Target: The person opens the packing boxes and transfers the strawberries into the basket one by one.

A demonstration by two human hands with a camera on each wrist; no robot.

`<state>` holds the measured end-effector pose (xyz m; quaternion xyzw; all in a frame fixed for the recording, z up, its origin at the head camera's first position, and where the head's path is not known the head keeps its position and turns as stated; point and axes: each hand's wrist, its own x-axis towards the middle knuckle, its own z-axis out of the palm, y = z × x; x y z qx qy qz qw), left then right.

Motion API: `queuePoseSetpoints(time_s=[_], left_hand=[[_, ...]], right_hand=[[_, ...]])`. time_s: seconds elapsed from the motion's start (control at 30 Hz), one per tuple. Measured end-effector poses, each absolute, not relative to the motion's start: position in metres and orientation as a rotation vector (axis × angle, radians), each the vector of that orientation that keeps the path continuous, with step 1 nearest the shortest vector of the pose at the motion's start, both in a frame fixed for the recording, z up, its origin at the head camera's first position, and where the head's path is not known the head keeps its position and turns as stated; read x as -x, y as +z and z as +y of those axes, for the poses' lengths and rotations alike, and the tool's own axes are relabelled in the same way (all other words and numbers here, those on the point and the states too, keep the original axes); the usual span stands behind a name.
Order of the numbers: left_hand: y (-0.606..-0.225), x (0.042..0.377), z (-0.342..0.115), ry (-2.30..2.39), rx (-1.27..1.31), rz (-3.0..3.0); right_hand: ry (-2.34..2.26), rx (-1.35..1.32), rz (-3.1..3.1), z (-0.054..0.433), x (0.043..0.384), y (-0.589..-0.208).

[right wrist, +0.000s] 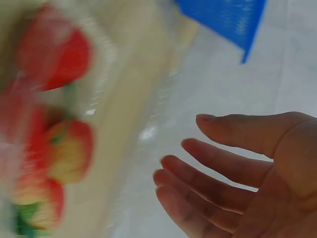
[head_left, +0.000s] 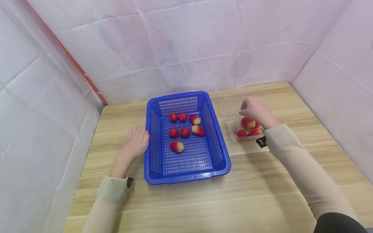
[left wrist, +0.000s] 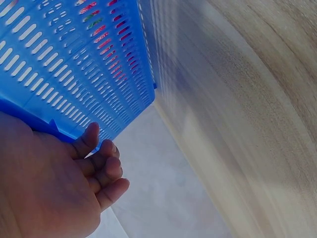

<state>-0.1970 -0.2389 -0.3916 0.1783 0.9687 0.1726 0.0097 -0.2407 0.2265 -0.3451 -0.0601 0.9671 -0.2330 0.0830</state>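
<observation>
White cloth [head_left: 186,38] behind and at both sides; below, a wooden table [head_left: 247,200]. Near its middle, a blue plastic basket [head_left: 186,179], upright, and just beside it on the right, a clear plastic box [head_left: 232,129] with lid [head_left: 233,103] folded back. Left hand [head_left: 137,142] against the basket's left rim, fingers relaxed, apparently steadying rather than grasping. Right hand [head_left: 257,111] above the box, fingers loosely bent, holding nothing, fingertips apart from the fruit. On the basket's floor, 7 pieces of red fruit [head_left: 176,147], 2 with visible stems; in the box, at least 4 strawberries [head_left: 247,123]. Step in hand, as a judgement: moving fruit piece by piece from box to basket, most likely at the reach for another. Next move probably calling for a dip of the right hand and a light pinch on 1 strawberry, without dragging the thin box. Smallest of all, a black tag [head_left: 261,141] at the right cuff, with a pale mark, perhaps a "1", not surely readable; no legible brand or label anywhere else.
</observation>
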Motion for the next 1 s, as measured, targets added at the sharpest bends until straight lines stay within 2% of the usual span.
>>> queuePoseSetpoints(time_s=[0.43, 1.0], left_hand=[[-0.392, 0.198, -0.238, 0.544, -0.558, 3.026], [-0.391, 0.197, -0.238, 0.555, -0.538, 3.017]], right_hand=[[-0.627, 0.013, 2.863, 0.252, 0.236, -0.392], [-0.652, 0.002, 2.802, 0.239, 0.231, -0.396]])
